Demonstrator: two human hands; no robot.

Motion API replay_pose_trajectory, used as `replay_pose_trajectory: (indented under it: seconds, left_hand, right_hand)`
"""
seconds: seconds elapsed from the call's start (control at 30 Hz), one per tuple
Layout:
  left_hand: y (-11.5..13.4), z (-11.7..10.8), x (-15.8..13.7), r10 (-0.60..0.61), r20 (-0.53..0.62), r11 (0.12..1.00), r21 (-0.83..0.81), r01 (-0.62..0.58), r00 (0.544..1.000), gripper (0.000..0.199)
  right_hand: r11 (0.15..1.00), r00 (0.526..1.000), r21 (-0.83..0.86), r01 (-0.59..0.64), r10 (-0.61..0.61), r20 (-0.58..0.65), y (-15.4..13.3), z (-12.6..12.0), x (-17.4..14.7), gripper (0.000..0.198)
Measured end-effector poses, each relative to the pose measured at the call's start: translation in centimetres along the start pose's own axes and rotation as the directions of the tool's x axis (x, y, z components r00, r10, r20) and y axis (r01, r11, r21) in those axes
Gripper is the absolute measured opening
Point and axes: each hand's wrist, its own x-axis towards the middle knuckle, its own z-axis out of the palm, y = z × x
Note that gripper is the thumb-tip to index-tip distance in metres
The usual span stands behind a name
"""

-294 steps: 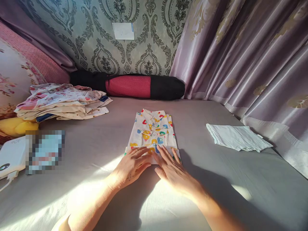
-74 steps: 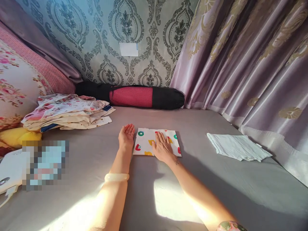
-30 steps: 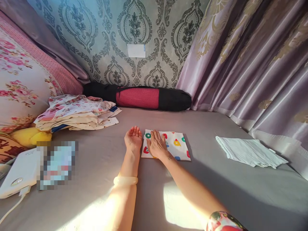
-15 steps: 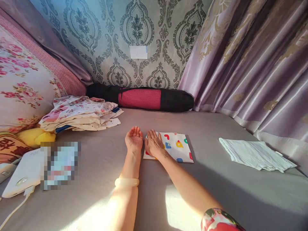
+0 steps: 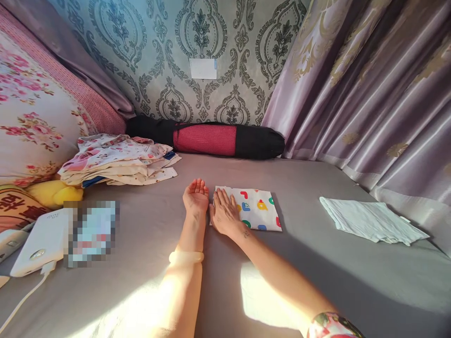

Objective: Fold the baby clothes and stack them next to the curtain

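Observation:
A folded white cloth (image 5: 264, 213) with colourful printed shapes lies flat on the grey bed sheet (image 5: 303, 291). My right hand (image 5: 225, 211) rests palm down on its left part, the fingers stretched out and pointing away from me. Just left of it, my left hand (image 5: 196, 196) lies palm up on the sheet, fingers extended and slightly curled, with nothing in it. A pale bangle (image 5: 186, 257) circles my left forearm. The part of the cloth beneath my right hand is hidden.
A stack of folded clothes (image 5: 120, 159) lies at the back left. A black and red rolled bag (image 5: 204, 139) lies along the wall. To the right is a pale folded garment (image 5: 373, 219). A white power bank (image 5: 42, 244) with a cable (image 5: 31, 295) lies at left, near a yellow plush (image 5: 56, 196).
My right hand has shifted slightly left and down on the cloth, toward its near left edge. My left hand stays palm up. The whole view has tilted a little.

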Motion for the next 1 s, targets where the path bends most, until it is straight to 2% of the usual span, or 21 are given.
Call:
replay_pose_trajectory:
  seconds: [0.23,0.4,0.57,0.7,0.8,1.0]
  left_hand:
    - [-0.2,0.4,-0.4,-0.019,-0.001,0.999,0.031,0.019,1.000,0.018]
    - [-0.8,0.8,-0.7,-0.005,0.041,0.984,0.177,-0.002,0.999,0.016]
    - [-2.4,1.6,-1.2,-0.002,0.113,0.939,0.341,-0.037,0.994,0.013]
    - [-4.1,1.9,-1.7,-0.133,0.116,0.922,0.379,0.079,0.984,0.017]
    - [-4.9,1.8,-1.8,-0.210,0.065,0.900,0.402,0.167,0.976,0.026]
    - [-5.4,1.6,-1.9,-0.223,0.030,0.876,0.445,0.187,0.974,0.026]
  right_hand:
    - [0.999,0.999,0.024,-0.022,0.022,-0.025,-0.5,0.6,-0.9,0.057]
    - [0.997,0.999,0.075,-0.022,0.019,0.034,0.1,-0.2,-0.5,0.056]
    - [0.993,0.995,0.058,-0.100,0.099,0.026,2.5,-1.9,0.1,0.057]
    - [0.993,0.993,-0.020,-0.119,0.119,0.002,4.6,-2.1,0.2,0.057]
    - [0.992,0.993,-0.044,-0.116,0.116,-0.002,5.6,-1.5,0.1,0.057]
    - [0.990,0.993,-0.075,-0.118,0.118,0.000,6.0,-0.4,-0.1,0.057]
